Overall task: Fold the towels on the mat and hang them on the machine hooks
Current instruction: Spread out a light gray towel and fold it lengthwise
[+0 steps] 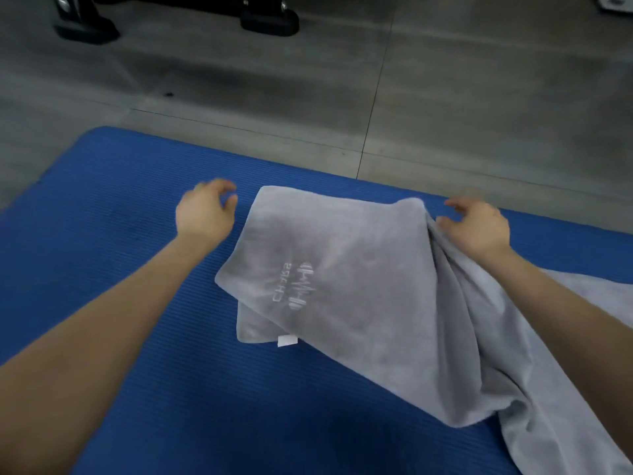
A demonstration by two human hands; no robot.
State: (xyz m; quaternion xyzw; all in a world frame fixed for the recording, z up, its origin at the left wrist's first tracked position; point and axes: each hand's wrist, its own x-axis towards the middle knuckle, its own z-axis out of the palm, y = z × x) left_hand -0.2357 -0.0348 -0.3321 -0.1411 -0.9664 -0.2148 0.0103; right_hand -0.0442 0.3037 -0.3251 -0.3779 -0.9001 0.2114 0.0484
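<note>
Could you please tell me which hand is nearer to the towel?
Right. The right hand touches the towel at its bunched right edge; the left hand hovers over the mat left of it, apart.

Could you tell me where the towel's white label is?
In the head view, the white label pokes from the near-left edge of the grey towel, on the blue mat.

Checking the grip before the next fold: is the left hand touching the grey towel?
Apart. The head view shows a strip of blue mat between the left hand and the nearest edge of the grey towel.
</note>
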